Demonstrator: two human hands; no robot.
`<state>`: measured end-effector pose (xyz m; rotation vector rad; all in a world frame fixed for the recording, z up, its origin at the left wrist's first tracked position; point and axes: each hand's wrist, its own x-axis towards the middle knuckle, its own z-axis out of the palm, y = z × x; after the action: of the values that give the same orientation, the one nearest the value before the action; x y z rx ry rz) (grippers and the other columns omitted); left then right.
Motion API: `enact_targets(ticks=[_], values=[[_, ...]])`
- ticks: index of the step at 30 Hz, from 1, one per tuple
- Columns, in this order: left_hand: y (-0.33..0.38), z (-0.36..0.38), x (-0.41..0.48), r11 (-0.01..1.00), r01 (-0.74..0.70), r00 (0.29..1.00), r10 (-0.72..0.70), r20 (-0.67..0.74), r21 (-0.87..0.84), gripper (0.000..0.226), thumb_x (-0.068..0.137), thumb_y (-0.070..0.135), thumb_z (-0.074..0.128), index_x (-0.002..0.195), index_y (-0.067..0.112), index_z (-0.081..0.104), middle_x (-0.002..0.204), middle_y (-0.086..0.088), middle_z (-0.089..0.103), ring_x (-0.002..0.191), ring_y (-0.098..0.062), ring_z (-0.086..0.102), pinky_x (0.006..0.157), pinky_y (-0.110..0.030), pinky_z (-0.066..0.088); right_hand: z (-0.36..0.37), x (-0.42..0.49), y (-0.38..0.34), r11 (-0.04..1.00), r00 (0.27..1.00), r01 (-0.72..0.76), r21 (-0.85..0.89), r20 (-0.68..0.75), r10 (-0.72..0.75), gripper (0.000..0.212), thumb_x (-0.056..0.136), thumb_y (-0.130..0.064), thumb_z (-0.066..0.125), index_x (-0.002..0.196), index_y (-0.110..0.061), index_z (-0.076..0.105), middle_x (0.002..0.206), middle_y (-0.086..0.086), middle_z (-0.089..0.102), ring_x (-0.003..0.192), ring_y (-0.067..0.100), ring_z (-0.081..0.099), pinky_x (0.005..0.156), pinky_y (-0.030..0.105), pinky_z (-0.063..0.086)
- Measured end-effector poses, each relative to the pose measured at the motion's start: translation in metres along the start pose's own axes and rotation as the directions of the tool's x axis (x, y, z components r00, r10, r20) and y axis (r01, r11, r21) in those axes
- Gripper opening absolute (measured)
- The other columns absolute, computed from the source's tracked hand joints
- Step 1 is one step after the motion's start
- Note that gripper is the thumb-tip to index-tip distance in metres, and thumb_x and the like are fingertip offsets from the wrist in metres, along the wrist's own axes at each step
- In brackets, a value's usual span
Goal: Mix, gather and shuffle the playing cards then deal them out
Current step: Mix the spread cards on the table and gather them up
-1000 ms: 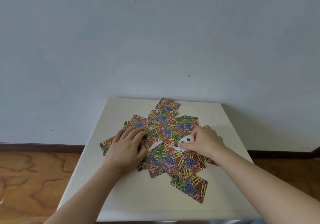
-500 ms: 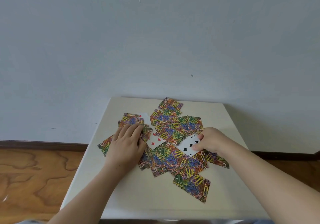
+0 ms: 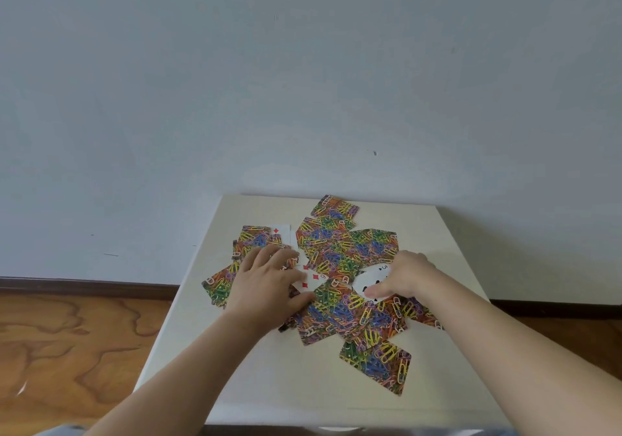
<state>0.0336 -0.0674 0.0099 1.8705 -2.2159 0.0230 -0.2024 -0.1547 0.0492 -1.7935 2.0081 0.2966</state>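
Note:
A loose pile of playing cards (image 3: 340, 250) with multicoloured paperclip backs is spread over the middle of a small cream table (image 3: 269, 385). My left hand (image 3: 269, 284) lies flat on the pile's left side, fingers spread and holding nothing. Just right of its fingers a diamonds card (image 3: 311, 280) lies face up. My right hand (image 3: 404, 277) grips a face-up spade card (image 3: 365, 282) at the pile's right, thumb on its face, and the card is bent slightly. Another face-up diamond card (image 3: 281, 230) peeks out at the far left.
One face-down card (image 3: 377, 365) lies nearest the table's front edge, overlapping the pile's corner. The table stands against a pale wall (image 3: 303, 82). Wooden floor (image 3: 67, 341) lies to the left, below a dark skirting board. Bare tabletop borders the pile.
My left hand has slid cards leftward, uncovering the diamonds cards. My right hand has lifted the spade card's edge and turned it face up, shifting slightly to the right.

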Motion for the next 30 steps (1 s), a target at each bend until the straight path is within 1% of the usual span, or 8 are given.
enact_targets(ticks=[4, 9, 13, 17, 20, 22, 26, 30], values=[[0.012, -0.005, 0.005, 0.996, -0.074, 0.997, 0.074, 0.002, 0.044, 0.032, 0.091, 0.052, 0.055, 0.102, 0.033, 0.078, 0.136, 0.011, 0.06, 0.134, -0.018, 0.044, 0.116, -0.041, 0.022, -0.002, -0.004, -0.003, 1.0, 1.0, 0.005, 0.013, -0.019, -0.005, 0.095, 0.056, -0.066, 0.082, 0.128, -0.012, 0.053, 0.132, 0.014, 0.051, 0.12, 0.031, 0.052, 0.102, 0.041, 0.046], [0.021, -0.016, -0.005, 0.928, -0.295, 0.915, 0.343, -0.214, 0.228, 0.02, 0.083, 0.017, 0.069, 0.064, 0.019, 0.072, 0.074, 0.005, 0.071, 0.071, -0.022, 0.065, 0.085, -0.039, 0.052, 0.003, -0.008, 0.0, 0.997, 0.996, 0.052, 0.058, -0.079, -0.047, 0.09, 0.063, -0.056, 0.085, 0.135, -0.016, 0.049, 0.134, 0.008, 0.056, 0.125, 0.03, 0.05, 0.103, 0.041, 0.043], [0.023, -0.04, -0.006, 0.982, -0.171, 0.837, 0.099, -0.538, -0.084, 0.011, 0.081, 0.021, 0.072, 0.072, 0.019, 0.076, 0.088, 0.004, 0.072, 0.082, -0.023, 0.066, 0.079, -0.038, 0.051, 0.006, -0.008, 0.003, 0.991, 0.988, 0.114, 0.066, -0.116, -0.105, 0.094, 0.062, -0.067, 0.079, 0.138, -0.02, 0.048, 0.137, 0.008, 0.051, 0.126, 0.03, 0.048, 0.101, 0.042, 0.041], [0.018, -0.046, 0.003, 0.879, 0.169, 0.899, -0.322, -0.295, -0.446, 0.017, 0.09, 0.027, 0.066, 0.08, 0.02, 0.078, 0.103, 0.005, 0.066, 0.103, -0.019, 0.058, 0.086, -0.037, 0.047, 0.014, -0.01, 0.007, 0.963, 0.955, 0.259, -0.08, -0.13, -0.268, 0.109, 0.051, -0.081, 0.072, 0.144, -0.031, 0.043, 0.151, 0.003, 0.037, 0.137, 0.03, 0.038, 0.109, 0.046, 0.031], [0.009, -0.028, -0.003, 0.885, 0.367, 0.919, -0.393, -0.038, -0.287, 0.018, 0.091, 0.038, 0.06, 0.092, 0.029, 0.076, 0.119, 0.007, 0.059, 0.12, -0.021, 0.049, 0.1, -0.039, 0.039, 0.015, -0.01, 0.007, 0.951, 0.948, 0.278, -0.134, -0.123, -0.294, 0.115, 0.052, -0.079, 0.073, 0.149, -0.028, 0.037, 0.155, 0.0, 0.034, 0.139, 0.029, 0.036, 0.11, 0.048, 0.03], [0.005, -0.017, -0.012, 0.904, 0.378, 0.919, -0.393, -0.042, -0.201, 0.022, 0.09, 0.039, 0.062, 0.107, 0.033, 0.073, 0.129, 0.004, 0.055, 0.127, -0.023, 0.045, 0.107, -0.042, 0.034, 0.011, -0.01, 0.004, 0.948, 0.949, 0.275, -0.161, -0.111, -0.294, 0.111, 0.055, -0.076, 0.075, 0.147, -0.024, 0.039, 0.149, 0.001, 0.042, 0.133, 0.029, 0.043, 0.106, 0.047, 0.034], [0.016, -0.007, -0.024, 0.989, -0.001, 0.982, -0.027, -0.188, -0.146, 0.033, 0.088, 0.034, 0.067, 0.121, 0.029, 0.068, 0.133, -0.004, 0.06, 0.126, -0.031, 0.054, 0.106, -0.051, 0.042, 0.003, -0.01, -0.001, 0.939, 0.948, 0.287, -0.187, -0.087, -0.307, 0.09, 0.059, -0.07, 0.078, 0.13, -0.021, 0.053, 0.127, 0.001, 0.06, 0.116, 0.027, 0.056, 0.096, 0.043, 0.04], [0.049, 0.007, -0.035, 0.93, -0.366, 0.93, 0.367, 0.031, -0.036, 0.045, 0.099, 0.048, 0.04, 0.142, 0.039, 0.049, 0.153, 0.007, 0.047, 0.145, -0.021, 0.037, 0.12, -0.05, 0.023, 0.006, -0.011, -0.001, 0.892, 0.907, 0.39, -0.231, -0.069, -0.414, 0.08, 0.07, -0.065, 0.072, 0.137, -0.028, 0.049, 0.137, 0.0, 0.051, 0.122, 0.023, 0.052, 0.102, 0.042, 0.041]])
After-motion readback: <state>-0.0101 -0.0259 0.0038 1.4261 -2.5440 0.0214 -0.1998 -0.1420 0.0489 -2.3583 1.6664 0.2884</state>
